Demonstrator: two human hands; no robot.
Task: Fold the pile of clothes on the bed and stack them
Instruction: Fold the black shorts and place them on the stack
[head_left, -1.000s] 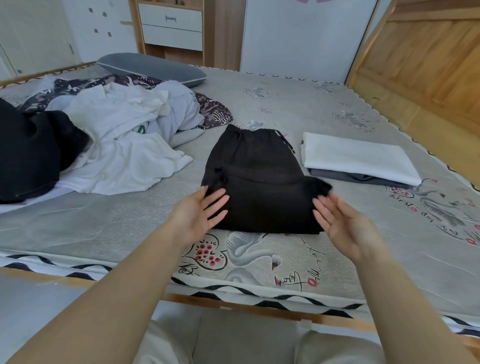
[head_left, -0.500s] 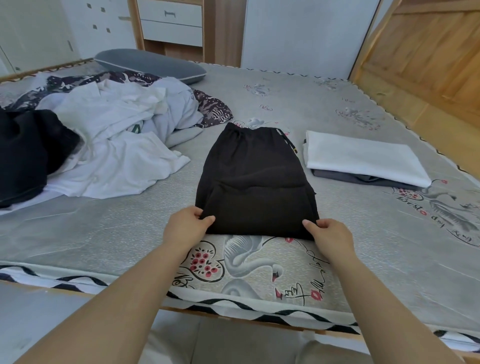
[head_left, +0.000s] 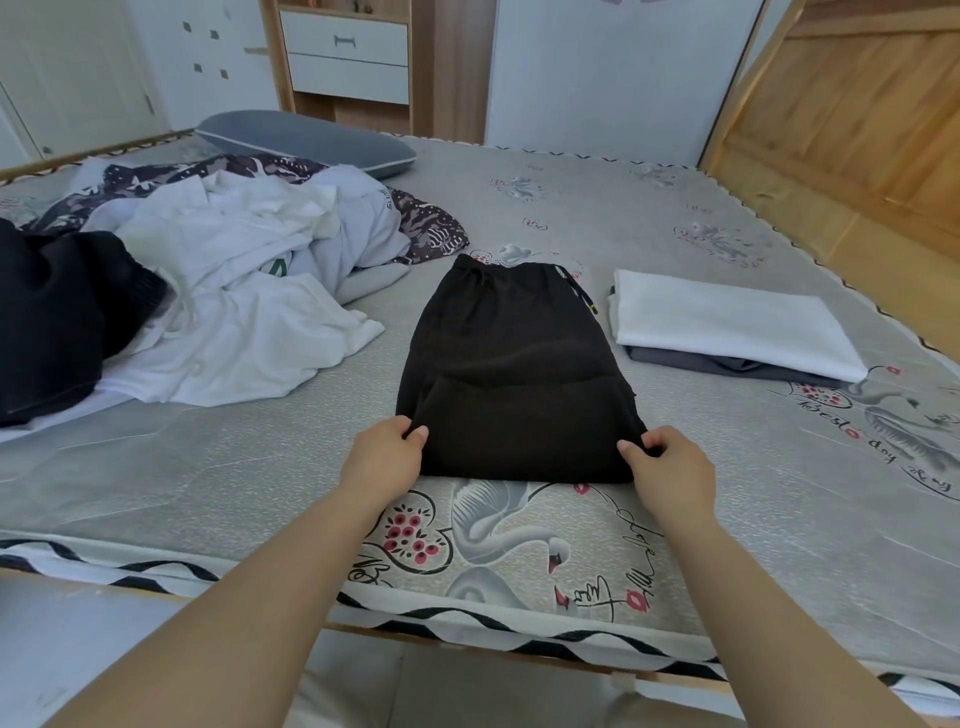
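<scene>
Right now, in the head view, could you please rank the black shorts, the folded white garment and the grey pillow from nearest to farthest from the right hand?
From the right hand:
1. Black shorts, pinched at its near right corner.
2. Folded white garment, beyond, to the right.
3. Grey pillow, far left, at the bed's head.

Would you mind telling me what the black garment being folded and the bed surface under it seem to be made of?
Black drawstring garment: soft matte fabric, perhaps knit or fleece; it absorbs light and creases softly. Grey printed bed surface: looks like a smooth woven mat with slight sheen, though that is uncertain.
</scene>
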